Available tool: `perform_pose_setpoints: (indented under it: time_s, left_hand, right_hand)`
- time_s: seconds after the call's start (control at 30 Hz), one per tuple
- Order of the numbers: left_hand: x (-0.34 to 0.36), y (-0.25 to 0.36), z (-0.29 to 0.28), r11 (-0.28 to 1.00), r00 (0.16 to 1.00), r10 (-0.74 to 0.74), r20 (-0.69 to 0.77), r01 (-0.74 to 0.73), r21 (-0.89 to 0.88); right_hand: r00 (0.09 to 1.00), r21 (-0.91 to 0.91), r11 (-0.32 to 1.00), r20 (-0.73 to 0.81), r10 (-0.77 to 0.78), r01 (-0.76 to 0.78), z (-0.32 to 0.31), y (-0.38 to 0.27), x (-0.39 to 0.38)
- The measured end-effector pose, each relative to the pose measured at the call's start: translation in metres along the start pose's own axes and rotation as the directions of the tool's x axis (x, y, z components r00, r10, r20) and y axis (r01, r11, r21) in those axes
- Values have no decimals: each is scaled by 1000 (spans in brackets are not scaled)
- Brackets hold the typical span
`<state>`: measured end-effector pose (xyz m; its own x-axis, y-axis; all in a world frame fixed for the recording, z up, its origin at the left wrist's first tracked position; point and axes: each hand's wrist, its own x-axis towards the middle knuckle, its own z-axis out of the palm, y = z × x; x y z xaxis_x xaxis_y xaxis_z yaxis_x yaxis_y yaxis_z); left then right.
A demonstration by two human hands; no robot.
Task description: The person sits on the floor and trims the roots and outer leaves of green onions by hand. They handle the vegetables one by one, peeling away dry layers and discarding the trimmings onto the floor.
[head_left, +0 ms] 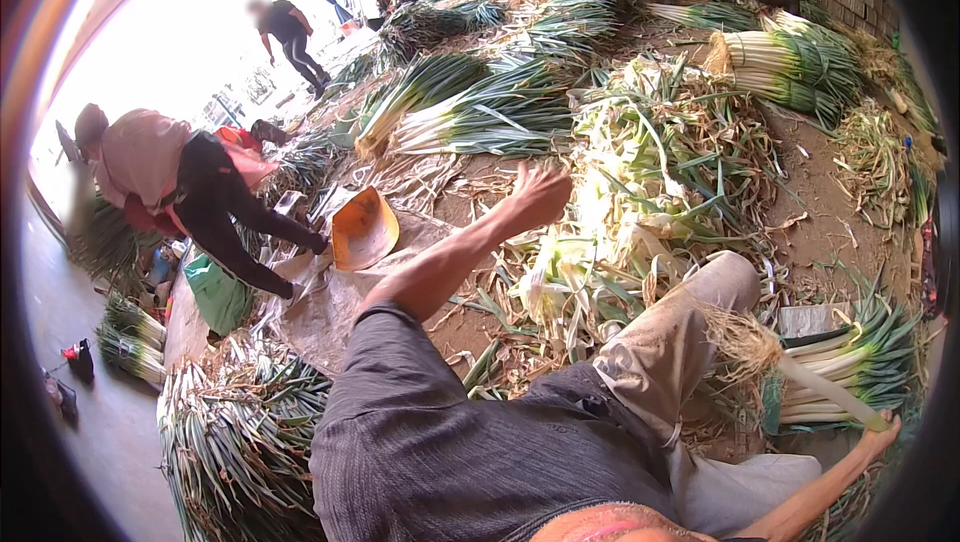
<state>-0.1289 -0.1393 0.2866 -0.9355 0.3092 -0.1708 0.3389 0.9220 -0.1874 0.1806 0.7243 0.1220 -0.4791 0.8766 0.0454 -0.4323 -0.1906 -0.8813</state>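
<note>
My right hand (880,433), at the lower right, grips a long green onion (832,390). The white stalk slants up to the left, its bushy pale roots (742,339) above my knee. Behind it lies a bundle of green onions (835,377) with white stems and green tops. My left hand (541,193) is stretched out in front, fingers curled; anything inside them is hidden. It is raised near the left side of a large heap of peeled leaves and husks (650,177).
Green onion bundles (490,112) lie ahead, with more (800,67) at the far right. A pile (240,442) stands at my left. A bent-over person (165,172) is near a curved orange-yellow plastic piece (364,230). Another person (290,32) stands farther back.
</note>
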Motion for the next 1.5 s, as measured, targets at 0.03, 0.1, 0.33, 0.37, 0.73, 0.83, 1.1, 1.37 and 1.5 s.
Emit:
perform_pose_setpoints:
  time_s: [0.03, 0.1, 0.33, 0.37, 0.73, 0.83, 1.1, 1.37, 1.5]
  left_hand:
    - [13, 6, -8, 999, 947, 28, -320, -37, -20]
    - [42, 32, -22, 965, 718, -10, -696, -175, -195]
    - [90, 193, 9, 598, 931, 22, -363, -303, -742]
    - [76, 206, 16, 525, 962, 68, -263, -259, -811]
    - [-47, 10, -91, -904, 442, 366, -819, -40, -425]
    - [-67, 13, -90, -841, 391, 480, -785, -49, -539]
    - [-102, 13, -85, -777, 588, 391, -708, -201, -596]
    - [-97, 22, -100, -844, 332, 479, -813, -81, -530]
    - [-119, 17, -93, -800, 468, 399, -788, -244, -549]
  right_hand:
    - [995, 72, 993, 12, 95, -95, -8, 1, 0]
    - [962, 187, 944, 72, 263, -272, -9, -10, 4]
    - [931, 164, 964, -266, 248, -210, 50, -9, -48]
    - [937, 174, 959, -235, 260, -222, 49, -6, -49]
    - [950, 118, 966, -186, 250, -231, 157, -20, -115]
    - [933, 133, 944, -165, 321, -301, 184, -5, -122]
    - [881, 90, 887, -106, 461, -453, 203, 7, -126]
    - [951, -45, 955, -111, 287, -293, 165, 13, -106]
    - [922, 100, 926, -102, 375, -365, 172, 9, -99]
